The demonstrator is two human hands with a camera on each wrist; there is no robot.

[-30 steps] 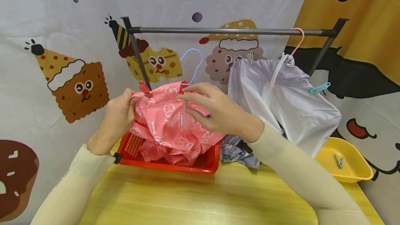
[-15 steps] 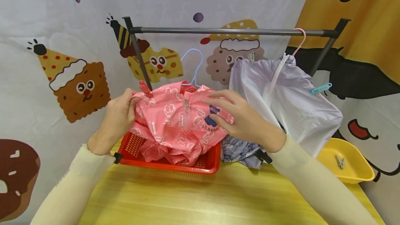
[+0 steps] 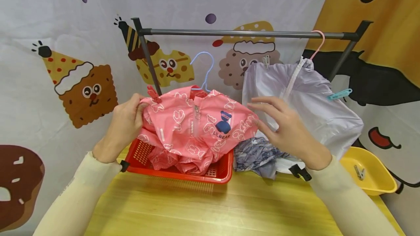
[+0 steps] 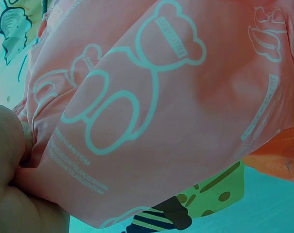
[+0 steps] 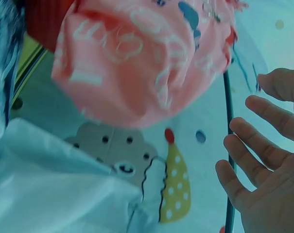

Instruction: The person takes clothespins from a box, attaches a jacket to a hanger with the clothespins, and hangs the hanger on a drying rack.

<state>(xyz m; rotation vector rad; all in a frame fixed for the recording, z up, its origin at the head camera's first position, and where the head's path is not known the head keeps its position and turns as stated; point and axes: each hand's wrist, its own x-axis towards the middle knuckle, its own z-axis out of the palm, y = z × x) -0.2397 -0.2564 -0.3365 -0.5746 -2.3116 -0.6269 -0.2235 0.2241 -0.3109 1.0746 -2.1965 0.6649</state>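
A pink zip jacket (image 3: 177, 119) with white bear outlines hangs on a blue hanger (image 3: 206, 72), whose hook stands up from the collar, off any bar. My left hand (image 3: 126, 126) pinches the jacket's left shoulder edge, next to a red clothespin (image 3: 152, 94) clipped there. In the left wrist view, thumb and finger (image 4: 15, 194) grip the pink cloth. My right hand (image 3: 288, 130) is beside the jacket's right sleeve, fingers spread and relaxed. The right wrist view shows the hand (image 5: 268, 145) apart from the cloth. The jacket's lower part is bunched over a red basket (image 3: 177, 174).
Behind stands a rack with a grey bar (image 3: 229, 32). A lilac-white jacket (image 3: 315, 115) hangs there by a pink hanger (image 3: 318, 44), with a teal clothespin (image 3: 339, 94) on it. Grey patterned cloth (image 3: 256, 156) lies beside the basket. A yellow tray (image 3: 377, 166) holds a clothespin.
My right hand has moved right, from the collar and zip to beyond the right sleeve, uncovering the blue bear print. The left hand keeps its grip in place.
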